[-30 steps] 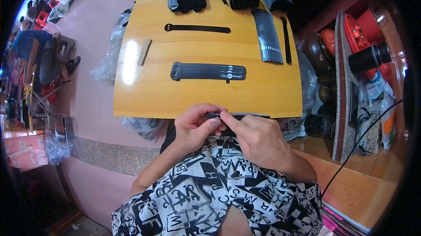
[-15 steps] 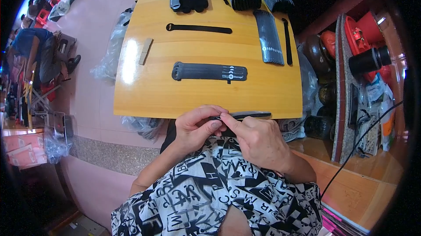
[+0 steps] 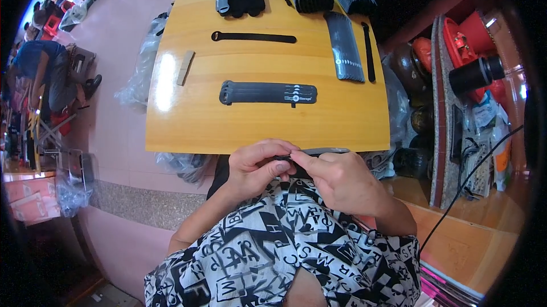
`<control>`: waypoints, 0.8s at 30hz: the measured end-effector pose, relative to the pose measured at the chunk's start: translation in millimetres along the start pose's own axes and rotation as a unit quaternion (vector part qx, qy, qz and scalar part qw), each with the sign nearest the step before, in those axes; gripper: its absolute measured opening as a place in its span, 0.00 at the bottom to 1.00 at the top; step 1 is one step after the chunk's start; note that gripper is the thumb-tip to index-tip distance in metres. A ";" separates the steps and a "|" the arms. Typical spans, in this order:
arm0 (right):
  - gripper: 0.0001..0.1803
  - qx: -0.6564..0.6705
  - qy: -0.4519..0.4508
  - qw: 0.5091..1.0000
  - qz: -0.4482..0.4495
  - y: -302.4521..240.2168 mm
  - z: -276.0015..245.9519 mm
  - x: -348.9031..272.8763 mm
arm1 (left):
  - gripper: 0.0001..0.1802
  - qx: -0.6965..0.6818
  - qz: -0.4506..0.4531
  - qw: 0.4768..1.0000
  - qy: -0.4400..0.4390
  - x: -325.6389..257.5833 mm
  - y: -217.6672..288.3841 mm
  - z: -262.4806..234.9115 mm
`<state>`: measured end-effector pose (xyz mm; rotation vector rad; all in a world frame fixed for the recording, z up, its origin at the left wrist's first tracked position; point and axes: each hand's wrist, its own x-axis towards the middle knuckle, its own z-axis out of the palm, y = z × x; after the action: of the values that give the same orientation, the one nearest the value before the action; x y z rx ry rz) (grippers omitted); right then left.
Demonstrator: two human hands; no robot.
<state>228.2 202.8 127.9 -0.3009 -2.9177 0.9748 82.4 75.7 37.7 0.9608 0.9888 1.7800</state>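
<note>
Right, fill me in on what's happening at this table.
A person in a black-and-white patterned shirt holds a dark strap with both hands at the near edge of a wooden table. The left hand and right hand pinch it together at one end. On the table lie a stack of similar straps, a single strap and more bundles at the far edge.

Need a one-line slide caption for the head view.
Both hands, left hand and right hand, pinch a dark strap at the near edge of a wooden table bearing more straps.

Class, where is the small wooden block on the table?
The wooden block lies near the table's left edge, left of the stacked dark straps at its middle.
</note>
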 end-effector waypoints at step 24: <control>0.25 -0.063 -0.047 0.996 0.035 -14.2 -10.4 -11.9 | 0.10 -0.010 -0.047 0.999 0.016 -4.1 -1.0 10.5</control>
<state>238.5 195.5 144.8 -0.3749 -3.0806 0.8365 93.4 74.7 40.0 0.8617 1.0168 1.7288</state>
